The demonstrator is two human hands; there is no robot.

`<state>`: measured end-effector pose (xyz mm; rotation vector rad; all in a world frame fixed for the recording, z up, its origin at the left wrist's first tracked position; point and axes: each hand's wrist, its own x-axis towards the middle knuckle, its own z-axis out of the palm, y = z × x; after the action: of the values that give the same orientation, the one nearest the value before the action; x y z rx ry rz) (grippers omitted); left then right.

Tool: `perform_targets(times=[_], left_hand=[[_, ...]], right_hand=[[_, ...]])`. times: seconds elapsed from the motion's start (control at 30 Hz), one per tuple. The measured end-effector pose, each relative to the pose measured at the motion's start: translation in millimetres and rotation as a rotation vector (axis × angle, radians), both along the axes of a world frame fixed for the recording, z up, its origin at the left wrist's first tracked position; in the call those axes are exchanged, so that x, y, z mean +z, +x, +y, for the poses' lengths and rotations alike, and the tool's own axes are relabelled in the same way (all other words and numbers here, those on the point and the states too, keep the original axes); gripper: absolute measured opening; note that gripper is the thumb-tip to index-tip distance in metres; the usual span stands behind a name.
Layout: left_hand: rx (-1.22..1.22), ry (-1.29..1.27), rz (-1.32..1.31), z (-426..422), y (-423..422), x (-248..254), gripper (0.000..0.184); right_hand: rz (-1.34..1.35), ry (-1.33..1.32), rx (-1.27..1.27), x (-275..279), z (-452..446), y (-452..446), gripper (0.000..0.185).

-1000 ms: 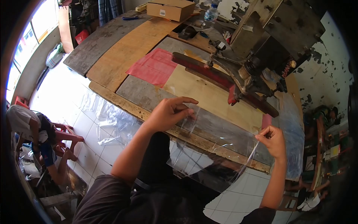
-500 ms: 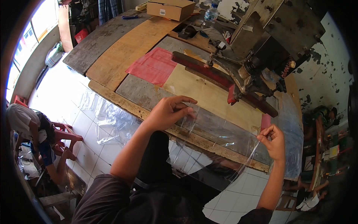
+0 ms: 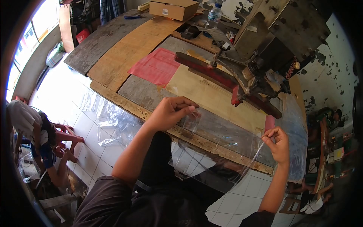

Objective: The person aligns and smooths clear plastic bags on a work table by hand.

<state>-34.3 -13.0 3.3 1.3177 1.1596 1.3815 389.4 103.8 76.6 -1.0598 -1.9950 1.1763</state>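
A clear plastic sheet (image 3: 227,138) stretches between my two hands at the front edge of the worktable, its lower part hanging over the edge above my lap. My left hand (image 3: 174,112) pinches its left corner between thumb and forefinger. At the right end, my right hand (image 3: 276,143) grips the other corner, fingers curled. Just beyond the sheet lies a pale yellow mat (image 3: 204,96) with a pink sheet (image 3: 157,68) at its left end. Over the mat hangs the long red-and-black bar (image 3: 223,81) of a press machine, apart from the plastic.
The machine's heavy metal body (image 3: 280,30) stands at the back right. A cardboard box (image 3: 173,9) and a water bottle (image 3: 214,16) sit at the back. More clear plastic (image 3: 117,121) hangs at the table's left front, and more (image 3: 297,140) at right. A seated person (image 3: 30,125) is at far left.
My left thumb and forefinger have closed together on the plastic corner; they were apart before. My right hand barely moved. The person at left has leaned slightly.
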Motion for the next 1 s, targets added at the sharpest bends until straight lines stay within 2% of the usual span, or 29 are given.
perform_targets(times=[0.17, 0.4, 0.47, 1.0], left_hand=[[-0.003, 0.02, -0.04, 0.6, -0.5, -2.9, 0.031], [0.121, 0.011, 0.013, 2.4, 1.2, -10.8, 0.024], [0.131, 0.002, -0.073, 3.8, 1.0, -14.9, 0.023], [0.171, -0.002, -0.052, 5.1, 3.1, -14.6, 0.022]], right_hand=[[0.03, 0.015, -0.016, -3.6, -3.2, -3.2, 0.024], [0.095, 0.089, -0.181, -11.7, -18.5, -17.1, 0.025], [0.129, 0.09, -0.172, -16.3, -16.0, -16.0, 0.026], [0.154, 0.056, -0.199, -17.6, -13.8, -16.2, 0.023]])
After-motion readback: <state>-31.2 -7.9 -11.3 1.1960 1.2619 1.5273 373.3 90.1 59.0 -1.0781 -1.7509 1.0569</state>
